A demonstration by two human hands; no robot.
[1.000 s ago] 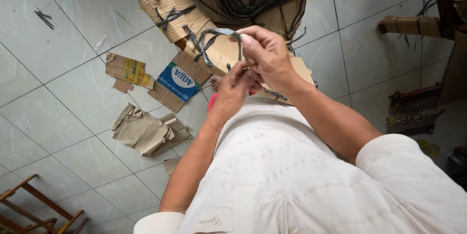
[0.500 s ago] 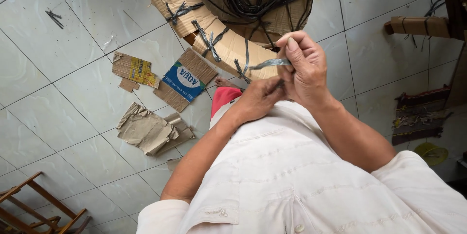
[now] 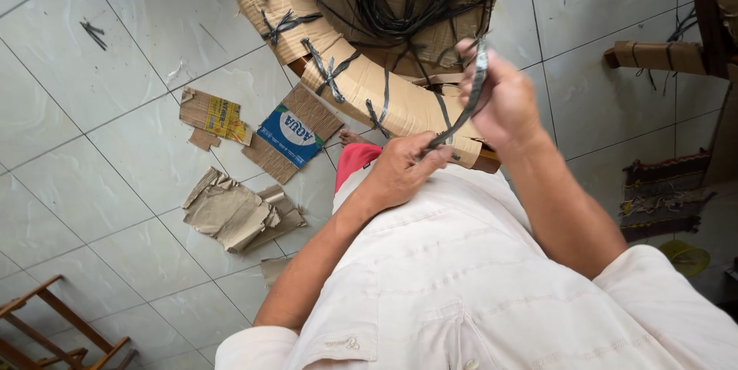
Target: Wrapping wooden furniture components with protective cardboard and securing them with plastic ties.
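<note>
The left hand (image 3: 400, 169) pinched one end of a dark strap (image 3: 467, 105), the right hand (image 3: 500, 97) gripped the other, holding it taut above the cardboard ring (image 3: 369, 86).

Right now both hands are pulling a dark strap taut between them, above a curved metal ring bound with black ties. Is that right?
Not quite: the ring is cardboard, not metal, as the head view shows. The rest holds: the left hand and right hand stretch the dark strap between them above it, and black ties bind it.
</note>
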